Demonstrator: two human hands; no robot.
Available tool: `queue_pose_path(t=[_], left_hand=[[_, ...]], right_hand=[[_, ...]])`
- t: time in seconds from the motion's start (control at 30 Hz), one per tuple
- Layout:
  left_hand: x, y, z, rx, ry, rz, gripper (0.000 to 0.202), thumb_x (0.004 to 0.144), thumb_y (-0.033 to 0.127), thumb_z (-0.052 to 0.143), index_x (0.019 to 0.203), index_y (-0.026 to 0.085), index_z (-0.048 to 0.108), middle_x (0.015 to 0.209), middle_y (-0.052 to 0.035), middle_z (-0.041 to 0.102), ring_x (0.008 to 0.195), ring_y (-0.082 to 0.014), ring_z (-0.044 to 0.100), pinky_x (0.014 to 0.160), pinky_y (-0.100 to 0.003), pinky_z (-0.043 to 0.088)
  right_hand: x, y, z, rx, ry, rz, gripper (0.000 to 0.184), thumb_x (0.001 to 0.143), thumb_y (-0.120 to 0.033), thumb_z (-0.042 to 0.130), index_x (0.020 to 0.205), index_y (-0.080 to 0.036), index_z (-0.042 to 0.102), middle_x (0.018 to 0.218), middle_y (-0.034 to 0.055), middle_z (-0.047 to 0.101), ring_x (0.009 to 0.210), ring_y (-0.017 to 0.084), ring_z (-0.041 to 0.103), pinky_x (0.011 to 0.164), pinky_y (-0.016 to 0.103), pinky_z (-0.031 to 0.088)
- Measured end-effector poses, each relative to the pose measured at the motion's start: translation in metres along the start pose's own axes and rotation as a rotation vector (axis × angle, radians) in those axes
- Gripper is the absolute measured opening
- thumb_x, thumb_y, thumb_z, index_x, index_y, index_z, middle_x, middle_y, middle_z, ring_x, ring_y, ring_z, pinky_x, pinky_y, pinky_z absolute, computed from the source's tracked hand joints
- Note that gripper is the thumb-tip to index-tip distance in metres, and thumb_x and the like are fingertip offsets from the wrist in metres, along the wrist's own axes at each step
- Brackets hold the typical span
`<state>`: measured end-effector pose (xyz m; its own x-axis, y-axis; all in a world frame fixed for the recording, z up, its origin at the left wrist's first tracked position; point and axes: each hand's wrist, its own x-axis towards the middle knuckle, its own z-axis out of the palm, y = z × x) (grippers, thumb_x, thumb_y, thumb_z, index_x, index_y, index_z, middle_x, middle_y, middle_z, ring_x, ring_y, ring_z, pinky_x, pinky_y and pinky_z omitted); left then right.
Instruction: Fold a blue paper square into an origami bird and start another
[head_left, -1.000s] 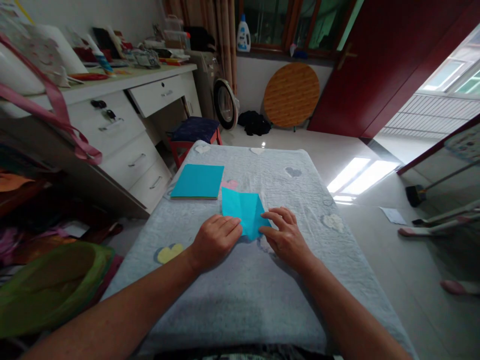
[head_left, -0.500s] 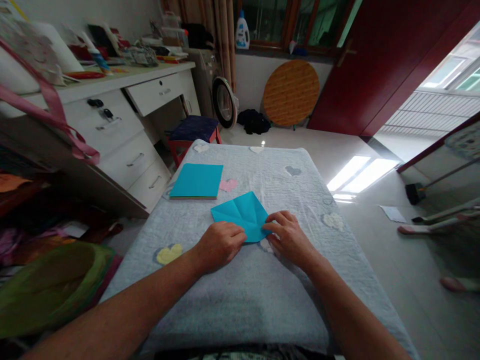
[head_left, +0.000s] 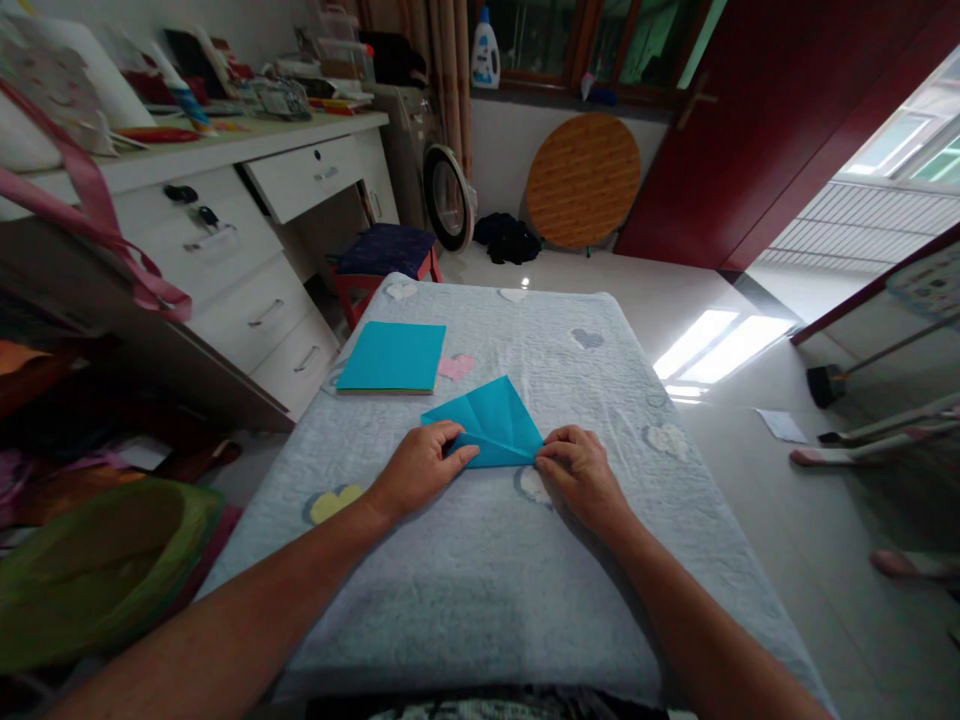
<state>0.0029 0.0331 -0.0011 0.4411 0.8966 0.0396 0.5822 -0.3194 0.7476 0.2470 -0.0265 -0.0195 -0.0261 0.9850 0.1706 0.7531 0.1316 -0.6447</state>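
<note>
A creased sheet of blue origami paper [head_left: 501,412] lies on the cloth-covered table, its near edge folded up into a narrow flap. My left hand [head_left: 429,462] grips the paper's left side, thumb on the near flap and fingers over the top. At the right corner, the thumb and fingertips of my right hand [head_left: 579,462] pinch the paper. Farther back on the left sits a square stack of blue paper [head_left: 394,357], touched by neither hand.
The table [head_left: 480,590] wears a pale cloth with heart and cloud patches. Beyond its far left corner stands a red stool [head_left: 384,250]. A white desk [head_left: 232,240] runs along the left, with a green basket [head_left: 97,570] nearer me. A red door [head_left: 735,130] is at right.
The paper's near part has been folded up, leaving a straight near edge. My left hand has shifted left and turned its thumb along the flap; my right hand now pinches the right corner.
</note>
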Motion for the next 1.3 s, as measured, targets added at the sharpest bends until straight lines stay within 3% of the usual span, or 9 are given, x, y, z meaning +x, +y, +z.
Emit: queue_pose_path(t=[0.2,0.47,0.63,1.0,1.3], left_hand=[[-0.001,0.003,0.005,0.163,0.016,-0.065,0.017,0.084,0.03,0.063,0.073,0.019,0.057,0.064,0.0036,0.053,0.062,-0.014,0.051,0.061,-0.026,0.032],[0.0,-0.001,0.008,0.458,0.019,0.016,0.023,0.091,0.03,0.058,0.071,0.019,0.056,0.077,-0.004,0.06,0.077,-0.0211,0.056,0.07,-0.032,0.038],[0.0,-0.001,0.008,0.482,-0.002,-0.003,0.021,0.091,0.031,0.057,0.073,0.02,0.057,0.076,-0.0033,0.06,0.075,-0.0209,0.056,0.071,-0.032,0.04],[0.005,-0.008,0.009,0.5,0.102,-0.015,0.018,0.088,0.03,0.06,0.073,0.019,0.061,0.087,-0.0065,0.059,0.088,-0.0239,0.056,0.084,-0.037,0.044],[0.003,-0.006,0.008,0.493,0.138,-0.083,0.02,0.085,0.034,0.065,0.071,0.02,0.063,0.09,-0.0064,0.059,0.091,-0.025,0.055,0.083,-0.039,0.044]], right_hand=[[0.002,-0.006,0.004,-0.08,0.039,0.066,0.012,0.083,-0.017,0.066,0.074,-0.022,0.071,0.094,0.0047,0.065,0.095,0.024,0.053,0.088,0.04,0.036],[0.0,-0.01,0.001,-0.09,0.014,0.072,0.007,0.081,-0.017,0.064,0.078,-0.021,0.068,0.101,0.0052,0.063,0.099,0.025,0.051,0.089,0.041,0.035],[0.003,-0.009,0.002,-0.117,0.033,0.102,0.014,0.086,-0.02,0.059,0.074,-0.021,0.067,0.099,0.0056,0.064,0.096,0.024,0.051,0.085,0.039,0.035],[0.004,-0.009,0.006,-0.122,0.061,0.117,0.014,0.08,-0.016,0.062,0.067,-0.021,0.064,0.096,0.0053,0.064,0.094,0.024,0.05,0.082,0.039,0.034],[0.004,-0.007,0.007,-0.114,0.079,0.086,0.014,0.079,-0.018,0.062,0.066,-0.021,0.062,0.094,0.0058,0.064,0.093,0.024,0.051,0.083,0.04,0.035]])
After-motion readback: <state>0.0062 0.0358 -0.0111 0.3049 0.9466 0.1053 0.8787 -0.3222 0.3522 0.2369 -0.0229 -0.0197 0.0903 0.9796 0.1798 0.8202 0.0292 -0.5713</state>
